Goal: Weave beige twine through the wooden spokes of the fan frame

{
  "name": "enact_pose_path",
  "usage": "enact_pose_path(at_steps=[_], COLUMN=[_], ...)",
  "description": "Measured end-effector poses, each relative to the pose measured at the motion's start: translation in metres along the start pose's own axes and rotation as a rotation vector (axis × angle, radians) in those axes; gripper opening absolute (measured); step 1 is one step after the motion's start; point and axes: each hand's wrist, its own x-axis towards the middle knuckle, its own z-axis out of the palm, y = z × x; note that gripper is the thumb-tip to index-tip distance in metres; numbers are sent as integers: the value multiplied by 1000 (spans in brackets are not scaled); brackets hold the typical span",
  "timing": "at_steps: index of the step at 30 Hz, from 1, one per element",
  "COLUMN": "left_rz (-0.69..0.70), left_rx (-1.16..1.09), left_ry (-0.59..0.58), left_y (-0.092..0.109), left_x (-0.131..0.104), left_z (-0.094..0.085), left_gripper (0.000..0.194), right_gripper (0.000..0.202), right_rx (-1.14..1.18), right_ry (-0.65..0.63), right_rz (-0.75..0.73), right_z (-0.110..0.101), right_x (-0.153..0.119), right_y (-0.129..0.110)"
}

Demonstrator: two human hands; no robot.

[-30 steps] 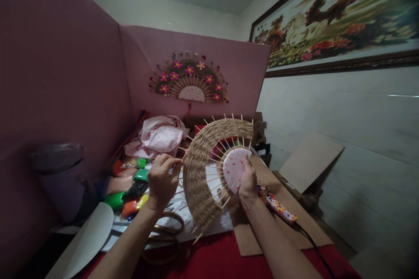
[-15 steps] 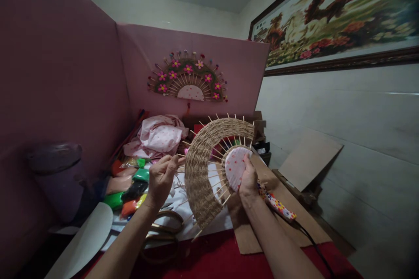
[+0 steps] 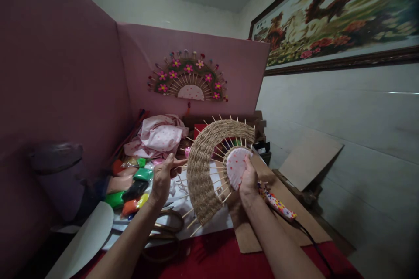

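Note:
A woven fan (image 3: 202, 170) of tan cord on thin wooden sticks is held up over the table, its arc toward the left. At its centre is a half-round pad (image 3: 236, 168) covered in white cloth with red dots. My right hand (image 3: 249, 181) grips the pad's lower right edge, thumb on the front; the fingers behind it are hidden. At the fan's left edge, my left hand (image 3: 162, 183) has its index finger stretched toward a protruding stick tip. Its thumb is raised; whether the finger touches the stick I cannot tell.
Gold-handled scissors (image 3: 166, 222) lie below my left forearm. Several coloured clay packets (image 3: 131, 187) and crumpled dotted cloth (image 3: 162, 135) are on the left. A corded, flower-patterned tool (image 3: 279, 207) rests on cardboard (image 3: 244, 231). A decorated fan (image 3: 188, 74) hangs on the pink panel.
My left hand has loosened from a pinch at a stick tip to a pointing index finger. The fan has shifted slightly right and turned a little; my right hand keeps its grip.

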Motion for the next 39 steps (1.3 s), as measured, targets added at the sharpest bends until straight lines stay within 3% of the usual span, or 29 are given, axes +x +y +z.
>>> enact_pose_path(at_steps=[3, 9, 11, 17, 23, 32, 39], left_rz=[-3, -150, -81, 397, 651, 805, 722], left_rx=[15, -33, 61, 542, 802, 904, 717], left_ry=[-34, 45, 29, -58, -52, -122, -159], left_y=[2, 2, 2, 11, 6, 4, 9], left_x=[-2, -5, -7, -16, -16, -16, -19], left_z=[2, 9, 9, 8, 8, 7, 9], left_gripper=[41, 43, 42, 31, 16, 14, 15], right_gripper=[44, 45, 43, 44, 47, 46, 44], right_rx=[2, 16, 22, -9, -48, -32, 13], right_ry=[9, 38, 58, 105, 153, 164, 219], right_rz=[-31, -45, -66, -93, -139, -167, -61], right_z=[-1, -1, -1, -5, -7, -5, -1], right_x=[1, 2, 4, 11, 13, 11, 9], right_y=[0, 0, 0, 2, 2, 1, -5])
